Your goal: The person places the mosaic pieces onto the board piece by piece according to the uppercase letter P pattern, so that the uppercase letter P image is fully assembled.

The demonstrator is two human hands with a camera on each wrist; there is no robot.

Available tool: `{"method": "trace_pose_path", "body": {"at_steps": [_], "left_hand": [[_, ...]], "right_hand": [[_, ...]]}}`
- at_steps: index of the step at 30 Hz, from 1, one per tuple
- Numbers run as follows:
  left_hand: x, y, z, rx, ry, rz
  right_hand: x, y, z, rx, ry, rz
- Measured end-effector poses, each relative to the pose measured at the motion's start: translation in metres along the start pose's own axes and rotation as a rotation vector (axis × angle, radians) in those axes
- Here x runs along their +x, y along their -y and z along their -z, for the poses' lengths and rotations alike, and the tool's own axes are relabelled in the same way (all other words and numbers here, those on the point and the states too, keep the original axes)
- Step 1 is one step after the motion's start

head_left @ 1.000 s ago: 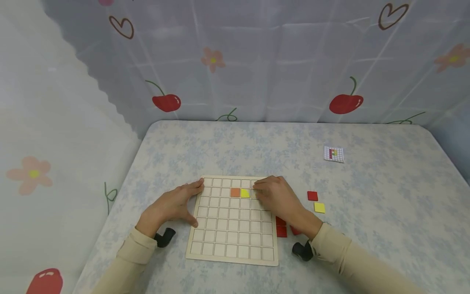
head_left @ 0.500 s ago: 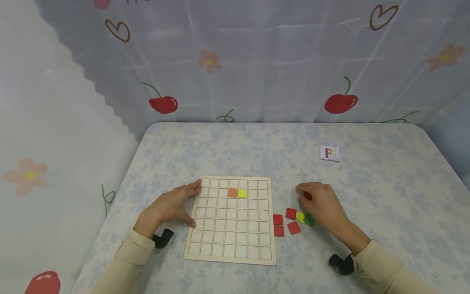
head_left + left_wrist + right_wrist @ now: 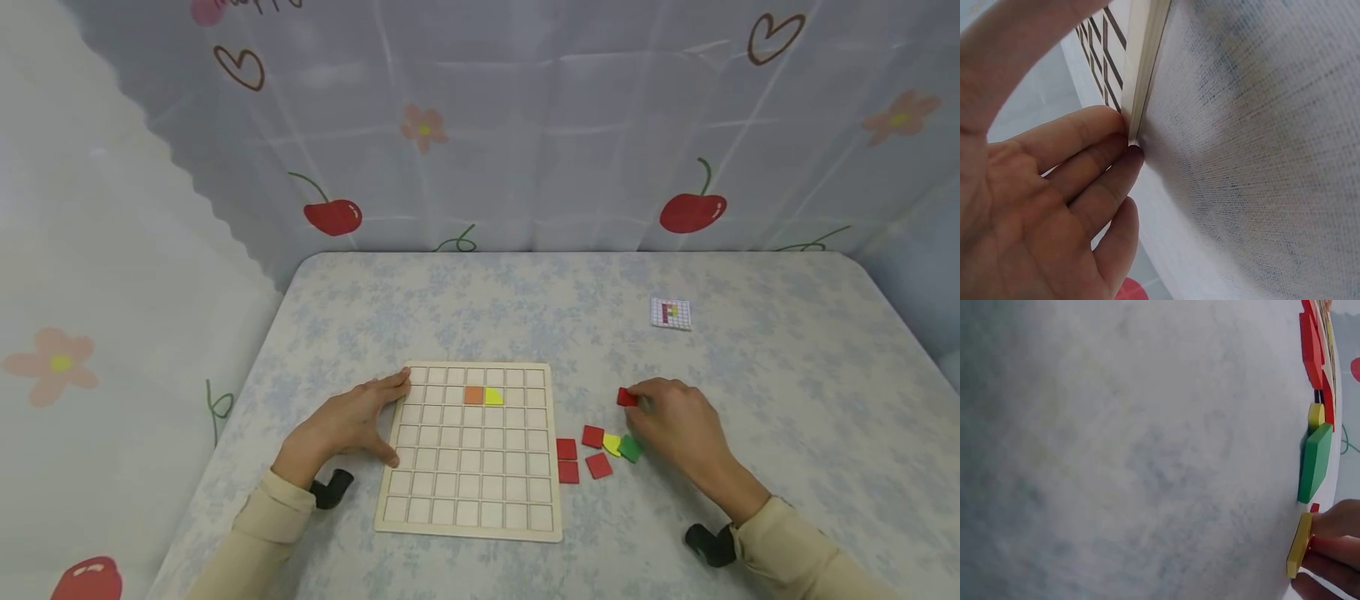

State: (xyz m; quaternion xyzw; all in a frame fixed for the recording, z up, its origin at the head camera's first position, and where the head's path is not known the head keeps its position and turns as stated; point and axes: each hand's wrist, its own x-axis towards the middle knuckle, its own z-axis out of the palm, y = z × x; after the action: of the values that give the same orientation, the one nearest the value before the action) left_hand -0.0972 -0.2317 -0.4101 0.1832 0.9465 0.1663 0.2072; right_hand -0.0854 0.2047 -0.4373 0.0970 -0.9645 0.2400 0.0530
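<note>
A square wooden grid board (image 3: 461, 533) lies on the table, with an orange square tile (image 3: 474, 395) and a yellow quarter-round tile (image 3: 494, 396) set in two of its cells. My left hand (image 3: 341, 421) rests along the board's left edge, thumb and fingers spread; in the left wrist view its fingertips (image 3: 1125, 147) touch the board's rim (image 3: 1147, 56). Right of the board, my right hand (image 3: 678, 425) pinches a red square tile (image 3: 626, 397) between thumb and fingers. Close beside those fingers, a yellow tile (image 3: 1299, 547) shows in the right wrist view; the hand hides it in the head view.
Several red square tiles (image 3: 567, 450) lie by the board's right edge. Near them are a yellow rounded tile (image 3: 612, 444) and a green tile (image 3: 630, 449), touching. A small printed pattern card (image 3: 671, 313) lies farther back. A patterned curtain (image 3: 525, 167) hangs behind the table.
My right hand has left the board's upper right, moved right to the loose tiles, and taken hold of the red square tile. My left hand has stayed at the board's edge.
</note>
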Motion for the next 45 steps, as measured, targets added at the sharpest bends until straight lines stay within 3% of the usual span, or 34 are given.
{"method": "trace_pose_path", "body": {"at_steps": [7,12,18,26,33,45], "left_hand": [[0.000,0.000,-0.001,0.003,0.002,0.002],[0.000,-0.001,0.001,0.004,-0.002,0.000],[0.003,-0.003,0.001,0.018,0.008,0.007],[0.004,-0.004,0.002,0.032,0.013,0.028],[0.004,-0.004,0.003,0.021,0.019,0.055],[0.005,-0.004,0.002,0.036,0.017,0.058]], "right_hand": [[0.007,0.003,-0.003,0.034,0.039,0.025],[0.014,0.019,-0.009,0.086,0.058,0.055],[0.030,0.048,-0.024,0.126,0.109,0.113],[0.053,0.104,-0.054,0.143,0.172,0.273],[0.067,0.146,-0.074,0.191,0.227,0.335],[0.075,0.163,-0.091,0.185,0.268,0.387]]}}
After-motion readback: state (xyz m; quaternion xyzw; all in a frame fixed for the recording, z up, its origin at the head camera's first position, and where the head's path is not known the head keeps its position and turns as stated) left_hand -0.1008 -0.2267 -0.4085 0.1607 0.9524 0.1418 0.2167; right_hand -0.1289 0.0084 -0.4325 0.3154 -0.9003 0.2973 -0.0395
